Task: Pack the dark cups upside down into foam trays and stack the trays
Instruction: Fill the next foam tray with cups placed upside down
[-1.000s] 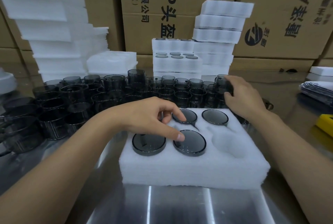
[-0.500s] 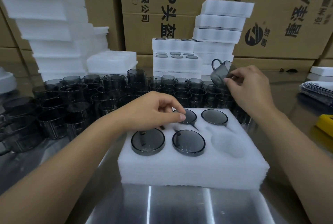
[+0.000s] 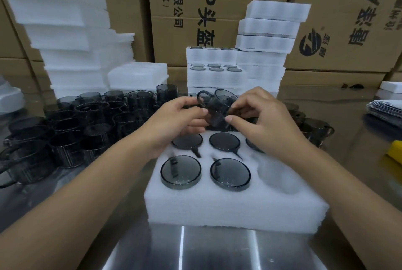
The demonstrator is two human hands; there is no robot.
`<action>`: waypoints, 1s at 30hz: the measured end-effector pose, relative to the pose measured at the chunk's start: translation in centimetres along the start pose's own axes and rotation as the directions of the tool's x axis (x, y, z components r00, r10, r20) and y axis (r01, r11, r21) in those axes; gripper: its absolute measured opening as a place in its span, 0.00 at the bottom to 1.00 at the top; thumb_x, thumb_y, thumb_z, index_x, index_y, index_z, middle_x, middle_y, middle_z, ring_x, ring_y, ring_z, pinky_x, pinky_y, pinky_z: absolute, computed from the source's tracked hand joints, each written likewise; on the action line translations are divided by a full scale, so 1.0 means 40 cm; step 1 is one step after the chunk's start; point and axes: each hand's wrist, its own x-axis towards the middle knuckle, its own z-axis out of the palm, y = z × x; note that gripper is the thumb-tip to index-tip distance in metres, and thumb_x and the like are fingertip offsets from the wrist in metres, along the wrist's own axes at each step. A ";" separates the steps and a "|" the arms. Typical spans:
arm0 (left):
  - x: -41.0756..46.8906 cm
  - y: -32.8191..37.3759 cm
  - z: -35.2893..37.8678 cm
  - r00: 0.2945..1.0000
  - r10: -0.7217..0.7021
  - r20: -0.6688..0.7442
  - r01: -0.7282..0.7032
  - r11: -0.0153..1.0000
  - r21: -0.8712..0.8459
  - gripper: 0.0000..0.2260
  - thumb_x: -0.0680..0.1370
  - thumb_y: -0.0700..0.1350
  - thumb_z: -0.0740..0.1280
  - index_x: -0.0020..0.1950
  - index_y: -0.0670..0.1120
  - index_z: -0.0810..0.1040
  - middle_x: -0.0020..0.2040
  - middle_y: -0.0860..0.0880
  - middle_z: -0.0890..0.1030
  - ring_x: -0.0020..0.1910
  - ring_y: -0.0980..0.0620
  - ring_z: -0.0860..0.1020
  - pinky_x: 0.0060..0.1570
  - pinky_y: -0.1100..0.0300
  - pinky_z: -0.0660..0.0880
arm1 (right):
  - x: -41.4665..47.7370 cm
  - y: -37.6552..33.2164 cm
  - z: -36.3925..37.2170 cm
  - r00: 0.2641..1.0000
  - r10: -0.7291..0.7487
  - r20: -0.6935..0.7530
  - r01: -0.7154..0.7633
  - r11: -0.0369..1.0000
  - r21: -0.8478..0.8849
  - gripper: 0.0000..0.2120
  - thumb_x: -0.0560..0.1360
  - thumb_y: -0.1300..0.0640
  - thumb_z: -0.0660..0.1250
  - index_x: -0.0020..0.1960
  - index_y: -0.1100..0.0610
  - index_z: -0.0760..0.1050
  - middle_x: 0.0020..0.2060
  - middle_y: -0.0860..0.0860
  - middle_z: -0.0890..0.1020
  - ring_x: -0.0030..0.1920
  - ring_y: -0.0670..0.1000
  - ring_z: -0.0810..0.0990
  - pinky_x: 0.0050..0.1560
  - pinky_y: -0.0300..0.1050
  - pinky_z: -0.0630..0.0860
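A white foam tray [image 3: 235, 208] lies on the steel table in front of me. Several dark cups sit upside down in its pockets, among them one at the front left [image 3: 181, 171] and one at the front middle [image 3: 230, 174]. The front right pocket [image 3: 279, 175] holds nothing. Above the tray's back row, both my hands hold one dark cup [image 3: 216, 110], tilted with its handle up and to the left. My left hand [image 3: 176, 121] pinches it from the left and my right hand [image 3: 258, 115] pinches it from the right.
A crowd of loose dark cups [image 3: 71, 126] covers the table to the left and behind the tray. Stacks of filled foam trays [image 3: 258, 56] stand at the back middle, blank foam sheets [image 3: 65, 37] at the back left, cardboard boxes [image 3: 348, 19] behind.
My right hand picked a cup from the pile at the right and carried it left over the tray. My left hand lifted off the tray's cups and now pinches that cup too.
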 end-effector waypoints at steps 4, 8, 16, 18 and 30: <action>0.001 -0.005 -0.002 1.000 0.021 -0.001 -0.021 1.000 0.021 0.13 0.75 0.40 0.70 0.59 0.47 0.77 0.44 0.50 0.86 0.46 0.54 0.84 0.40 0.67 0.77 | -0.001 0.014 0.005 0.998 -0.027 0.062 0.030 0.998 -0.048 0.11 0.70 0.57 0.75 0.40 0.47 0.73 0.48 0.42 0.72 0.48 0.44 0.75 0.53 0.43 0.75; 0.001 -0.010 -0.004 0.999 0.040 0.006 -0.040 0.998 0.042 0.12 0.74 0.40 0.71 0.55 0.49 0.78 0.44 0.51 0.86 0.46 0.55 0.84 0.41 0.67 0.78 | -0.003 0.026 0.006 0.998 -0.024 0.067 0.029 0.996 -0.087 0.13 0.69 0.56 0.75 0.42 0.46 0.72 0.52 0.42 0.67 0.45 0.46 0.75 0.51 0.50 0.76; 0.000 -0.013 -0.005 0.997 0.065 0.047 -0.068 0.994 0.086 0.12 0.73 0.42 0.73 0.55 0.50 0.79 0.47 0.52 0.85 0.49 0.56 0.83 0.43 0.66 0.78 | 0.001 0.034 0.006 0.993 -0.026 0.112 0.041 0.990 -0.136 0.27 0.68 0.56 0.75 0.60 0.45 0.64 0.52 0.41 0.67 0.46 0.36 0.72 0.49 0.41 0.73; -0.001 -0.013 -0.003 0.997 0.072 0.035 -0.075 0.995 0.070 0.13 0.71 0.45 0.74 0.54 0.49 0.79 0.46 0.52 0.86 0.48 0.56 0.83 0.42 0.67 0.78 | -0.001 0.035 0.005 0.992 -0.036 0.123 0.054 0.989 -0.139 0.28 0.68 0.57 0.75 0.61 0.45 0.64 0.52 0.40 0.67 0.47 0.35 0.71 0.49 0.39 0.72; 0.003 -0.009 0.004 0.999 0.008 -0.051 -0.007 1.000 0.009 0.10 0.78 0.46 0.66 0.53 0.41 0.80 0.50 0.42 0.84 0.48 0.47 0.84 0.45 0.61 0.80 | -0.012 0.011 -0.003 0.979 -0.171 0.107 0.182 0.979 -0.098 0.34 0.67 0.54 0.76 0.65 0.39 0.60 0.54 0.38 0.70 0.47 0.32 0.70 0.48 0.26 0.67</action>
